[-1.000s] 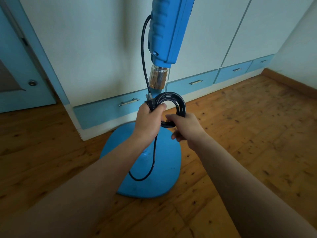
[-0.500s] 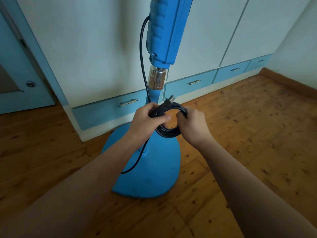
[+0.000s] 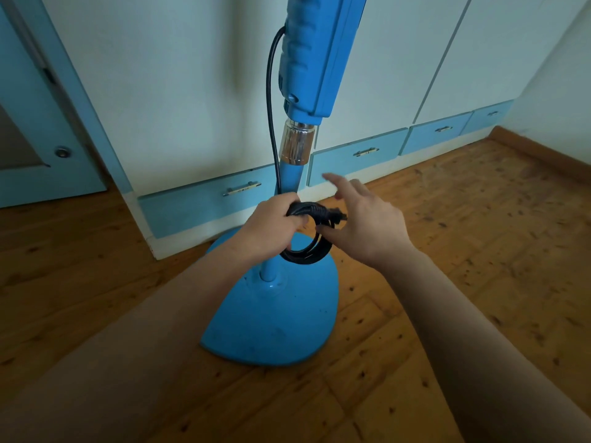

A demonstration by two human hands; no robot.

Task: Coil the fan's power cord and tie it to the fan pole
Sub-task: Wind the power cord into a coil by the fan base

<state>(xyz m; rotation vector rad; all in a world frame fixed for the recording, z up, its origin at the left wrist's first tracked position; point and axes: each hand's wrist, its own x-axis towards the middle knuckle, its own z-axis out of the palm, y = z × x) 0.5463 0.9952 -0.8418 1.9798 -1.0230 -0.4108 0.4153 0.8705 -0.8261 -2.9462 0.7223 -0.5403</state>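
The blue fan pole (image 3: pixel 289 177) rises from a blue base (image 3: pixel 275 327) on the wooden floor, with a chrome collar (image 3: pixel 296 145) and the blue control housing (image 3: pixel 311 55) above. A black power cord (image 3: pixel 271 100) runs down from the housing beside the pole. Its coiled part (image 3: pixel 308 252) hangs against the pole. My left hand (image 3: pixel 271 227) is closed around the top of the coil, right at the pole. The plug end (image 3: pixel 337 215) sticks out to the right. My right hand (image 3: pixel 367 225) is beside the coil, fingers spread, thumb touching the loops.
A white wardrobe with blue drawers (image 3: pixel 355 155) stands close behind the fan. A blue door (image 3: pixel 35 129) is at the left. Wooden floor (image 3: pixel 479 235) stretches to the right, ending at a skirting board (image 3: pixel 540 155).
The coil has dropped lower and now sits against the pole. My right hand has let go of the coil and opened its fingers. The slack cord loop over the base is gone.
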